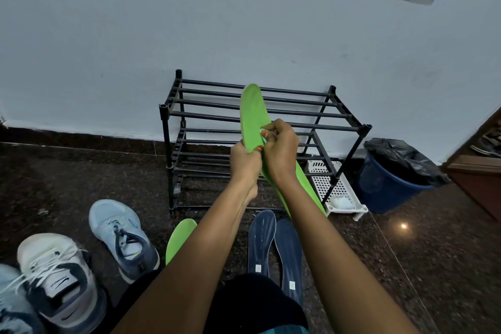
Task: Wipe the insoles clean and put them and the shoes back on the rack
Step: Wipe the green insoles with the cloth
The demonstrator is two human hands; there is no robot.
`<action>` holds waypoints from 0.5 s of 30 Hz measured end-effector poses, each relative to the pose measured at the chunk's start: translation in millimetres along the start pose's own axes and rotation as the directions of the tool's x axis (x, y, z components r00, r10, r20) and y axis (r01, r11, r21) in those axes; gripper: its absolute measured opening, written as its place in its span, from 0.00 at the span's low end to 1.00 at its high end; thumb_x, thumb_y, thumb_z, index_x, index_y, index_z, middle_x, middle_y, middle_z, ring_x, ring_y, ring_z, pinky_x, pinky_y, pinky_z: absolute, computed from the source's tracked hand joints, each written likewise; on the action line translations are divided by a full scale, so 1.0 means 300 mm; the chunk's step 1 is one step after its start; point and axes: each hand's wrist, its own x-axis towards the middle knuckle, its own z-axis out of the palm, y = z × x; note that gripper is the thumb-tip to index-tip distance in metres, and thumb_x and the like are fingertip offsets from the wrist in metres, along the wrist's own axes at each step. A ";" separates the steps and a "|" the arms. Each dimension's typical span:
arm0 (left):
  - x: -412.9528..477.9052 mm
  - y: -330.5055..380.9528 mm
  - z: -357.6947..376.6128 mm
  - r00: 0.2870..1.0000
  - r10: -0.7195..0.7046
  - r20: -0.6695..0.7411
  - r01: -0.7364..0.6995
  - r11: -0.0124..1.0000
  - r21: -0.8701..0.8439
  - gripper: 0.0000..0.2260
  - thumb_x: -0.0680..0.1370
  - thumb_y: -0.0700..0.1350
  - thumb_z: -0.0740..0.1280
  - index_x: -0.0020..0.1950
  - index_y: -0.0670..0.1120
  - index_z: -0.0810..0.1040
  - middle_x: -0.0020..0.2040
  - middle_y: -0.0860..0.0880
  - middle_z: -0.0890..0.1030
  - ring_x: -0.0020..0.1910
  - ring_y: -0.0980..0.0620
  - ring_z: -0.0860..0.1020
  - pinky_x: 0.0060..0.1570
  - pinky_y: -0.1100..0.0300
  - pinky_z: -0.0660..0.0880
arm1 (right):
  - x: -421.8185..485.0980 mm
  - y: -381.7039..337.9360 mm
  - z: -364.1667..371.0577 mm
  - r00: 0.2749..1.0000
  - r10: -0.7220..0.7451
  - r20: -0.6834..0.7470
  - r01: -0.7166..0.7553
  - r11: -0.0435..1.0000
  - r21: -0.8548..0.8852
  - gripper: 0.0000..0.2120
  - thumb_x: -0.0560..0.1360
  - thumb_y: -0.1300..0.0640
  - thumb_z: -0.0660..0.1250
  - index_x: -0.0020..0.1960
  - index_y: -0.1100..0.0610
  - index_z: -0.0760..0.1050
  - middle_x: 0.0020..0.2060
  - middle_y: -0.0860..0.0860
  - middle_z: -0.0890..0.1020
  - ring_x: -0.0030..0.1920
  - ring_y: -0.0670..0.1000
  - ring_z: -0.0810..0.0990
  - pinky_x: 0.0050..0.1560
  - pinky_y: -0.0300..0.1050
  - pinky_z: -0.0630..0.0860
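Holds a bright green insole aloft just off centre toward 1 o'clock, toe end at 12 and heel end slanting to 5, in front of the black rack. Grips its middle with the left hand, thumb laid on the green face. Sets the right hand on that same face at 1 o'clock of the left, fingers curled and pinching a small white thing; cannot tell what it is.

Shows a second green insole flat on the dark speckled floor at 6 o'clock, partly behind the left forearm. Has two navy insoles side by side at 3 o'clock of it. Leaves a pale blue shoe and a white-and-grey shoe toward 8 o'clock. Keeps a white perforated tray and a blue bin with a black liner at 4 o'clock of the rack.
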 end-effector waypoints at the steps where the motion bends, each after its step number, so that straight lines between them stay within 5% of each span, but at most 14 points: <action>1: 0.002 -0.003 0.002 1.000 0.000 0.000 0.000 1.000 0.011 0.11 0.77 0.30 0.59 0.50 0.41 0.78 0.41 0.49 0.79 0.43 0.50 0.77 0.41 0.59 0.74 | 0.008 0.001 0.000 1.000 0.018 -0.003 -0.018 1.000 0.009 0.09 0.72 0.73 0.59 0.42 0.64 0.76 0.42 0.60 0.79 0.41 0.52 0.75 0.37 0.42 0.67; 8: -0.008 -0.026 0.009 0.999 0.004 0.033 -0.006 0.998 0.061 0.13 0.76 0.30 0.60 0.42 0.46 0.77 0.41 0.47 0.79 0.43 0.48 0.77 0.42 0.57 0.72 | 0.048 0.010 -0.035 0.999 0.036 0.023 -0.035 0.999 -0.036 0.10 0.71 0.75 0.58 0.43 0.66 0.77 0.41 0.60 0.79 0.39 0.48 0.74 0.32 0.27 0.66; 11: 0.006 -0.009 0.000 1.000 0.021 0.001 -0.021 1.000 0.001 0.12 0.76 0.31 0.60 0.41 0.45 0.76 0.38 0.49 0.78 0.38 0.53 0.76 0.35 0.62 0.71 | 0.000 -0.004 -0.010 0.999 -0.020 0.044 0.020 1.000 -0.013 0.07 0.72 0.72 0.61 0.43 0.66 0.77 0.42 0.61 0.79 0.39 0.50 0.75 0.35 0.37 0.66; 15: -0.003 -0.005 0.006 0.999 0.037 0.004 -0.037 0.999 -0.001 0.14 0.76 0.30 0.59 0.39 0.46 0.76 0.36 0.50 0.77 0.34 0.56 0.74 0.31 0.65 0.70 | 0.011 -0.003 0.002 1.000 0.002 0.016 -0.003 1.000 0.025 0.08 0.72 0.73 0.60 0.41 0.65 0.76 0.41 0.61 0.79 0.37 0.48 0.74 0.34 0.38 0.65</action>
